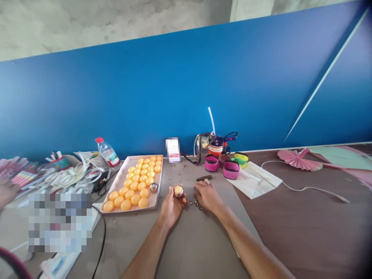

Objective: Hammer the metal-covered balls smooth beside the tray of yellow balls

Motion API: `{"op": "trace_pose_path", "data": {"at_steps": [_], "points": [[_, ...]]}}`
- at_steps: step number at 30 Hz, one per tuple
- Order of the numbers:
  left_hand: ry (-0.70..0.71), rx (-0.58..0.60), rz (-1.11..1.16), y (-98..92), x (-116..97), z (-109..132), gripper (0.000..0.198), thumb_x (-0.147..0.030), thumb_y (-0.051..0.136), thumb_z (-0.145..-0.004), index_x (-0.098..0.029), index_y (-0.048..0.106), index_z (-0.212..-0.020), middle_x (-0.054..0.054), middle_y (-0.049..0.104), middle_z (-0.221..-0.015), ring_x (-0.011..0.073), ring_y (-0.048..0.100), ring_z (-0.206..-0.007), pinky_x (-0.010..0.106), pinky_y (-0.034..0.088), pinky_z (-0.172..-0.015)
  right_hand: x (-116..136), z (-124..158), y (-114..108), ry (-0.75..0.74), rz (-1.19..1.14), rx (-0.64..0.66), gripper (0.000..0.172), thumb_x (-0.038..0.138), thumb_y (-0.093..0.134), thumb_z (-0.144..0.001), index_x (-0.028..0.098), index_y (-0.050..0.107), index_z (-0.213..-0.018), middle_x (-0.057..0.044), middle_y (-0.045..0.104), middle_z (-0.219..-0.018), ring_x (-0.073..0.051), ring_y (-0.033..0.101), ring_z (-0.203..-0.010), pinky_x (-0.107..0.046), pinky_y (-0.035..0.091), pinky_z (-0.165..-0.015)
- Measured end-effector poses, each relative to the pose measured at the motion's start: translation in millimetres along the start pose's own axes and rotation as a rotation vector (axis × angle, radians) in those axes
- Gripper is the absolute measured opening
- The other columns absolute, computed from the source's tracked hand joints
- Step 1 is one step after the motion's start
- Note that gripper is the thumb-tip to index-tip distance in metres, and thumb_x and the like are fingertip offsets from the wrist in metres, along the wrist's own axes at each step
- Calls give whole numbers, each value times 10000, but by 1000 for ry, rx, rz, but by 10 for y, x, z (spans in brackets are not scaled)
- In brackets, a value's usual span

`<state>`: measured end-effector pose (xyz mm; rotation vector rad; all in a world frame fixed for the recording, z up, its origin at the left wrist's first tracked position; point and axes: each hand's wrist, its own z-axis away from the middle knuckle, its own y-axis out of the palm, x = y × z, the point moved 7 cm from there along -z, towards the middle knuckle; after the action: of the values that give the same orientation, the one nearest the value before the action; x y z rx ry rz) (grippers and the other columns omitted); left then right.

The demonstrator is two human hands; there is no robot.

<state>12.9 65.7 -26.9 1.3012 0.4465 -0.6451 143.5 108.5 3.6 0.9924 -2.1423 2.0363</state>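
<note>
Left hand: palm up, fingers curled about halfway and closed round a small ball, which is pinched at the fingertips just above the surface.
- The ball is round, so it has no long axis. Its bare yellow patch faces up towards the camera, and the rest has a shiny silver skin, probably small beads; too small to confirm.
- The ball sits just right of the tray's near right corner and just left of the right hand.

Right hand: palm down and flat on the surface, fingers extended, loosely spread and pointing left at the ball. It grips nothing visible. The fingertips are close to the ball but clear of it.
- Loose silver beads lie on the surface, touching or just beside the near edge of this hand.
- A short dark strip lies just beyond the hand.

Tray: left of both hands, long axis running away from the person and leaning right.
- It holds rows of yellow balls.
- 1 fully silver ball sits by its right rim.

Further back:
- A water bottle stands behind the tray's far left corner.
- 2 pink ribbon rolls sit beyond the right hand.
- A white cable and a pink paper fan are well off to the right.

Another person's hand shows at the far left edge.
</note>
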Motion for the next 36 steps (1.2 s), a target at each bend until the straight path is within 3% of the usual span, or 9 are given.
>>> {"op": "trace_pose_path", "data": {"at_steps": [5,9,13,17,24,29,36], "points": [[0,3,33,-11,-14,-5,311,-403,511,-826,-126,596,-940,53,605,-696,122,541,-545,275,458,-618,90,26,124,-85,175,116,192,208,462,-813,173,628,-903,-95,597,-961,-187,515,-956,-311,258,-914],[-17,-6,34,-6,-6,-3,302,-402,505,-829,-136,597,-940,57,609,-708,123,541,-547,284,465,-629,111,15,82,-130,132,56,207,163,428,-824,180,629,-870,-66,603,-871,-168,521,-900,-313,219,-949],[-16,-22,48,-32,-12,-14,277,-386,516,-826,-143,595,-934,56,612,-719,123,539,-550,282,467,-619,29,12,-43,-12,119,-47,261,193,388,-860,194,612,-995,-83,582,-1000,-179,503,-954,-279,296,-836],[-4,-28,51,-64,-24,-31,248,-353,531,-822,-150,587,-952,59,621,-766,122,546,-571,302,477,-656,-64,18,-30,114,235,28,267,118,405,-811,169,629,-947,-120,577,-1013,-189,534,-889,-299,309,-762],[-6,5,24,-34,-28,-21,228,-334,549,-812,-164,581,-961,60,624,-799,120,553,-599,309,479,-695,-76,-19,61,95,228,100,271,52,409,-767,174,637,-845,-95,639,-918,-182,556,-831,-302,299,-738],[-4,-7,17,-55,-30,-27,226,-332,568,-797,-162,579,-946,54,622,-791,119,555,-593,306,486,-676,-86,-25,71,80,200,74,256,67,408,-769,172,630,-842,-88,651,-917,-179,564,-825,-301,294,-749],[11,-8,20,-61,-34,-29,219,-331,566,-800,-160,581,-936,53,623,-777,119,556,-593,298,485,-665,-107,-13,2,51,59,-67,244,114,393,-817,198,619,-856,-50,653,-890,-157,549,-879,-263,294,-769]]}}
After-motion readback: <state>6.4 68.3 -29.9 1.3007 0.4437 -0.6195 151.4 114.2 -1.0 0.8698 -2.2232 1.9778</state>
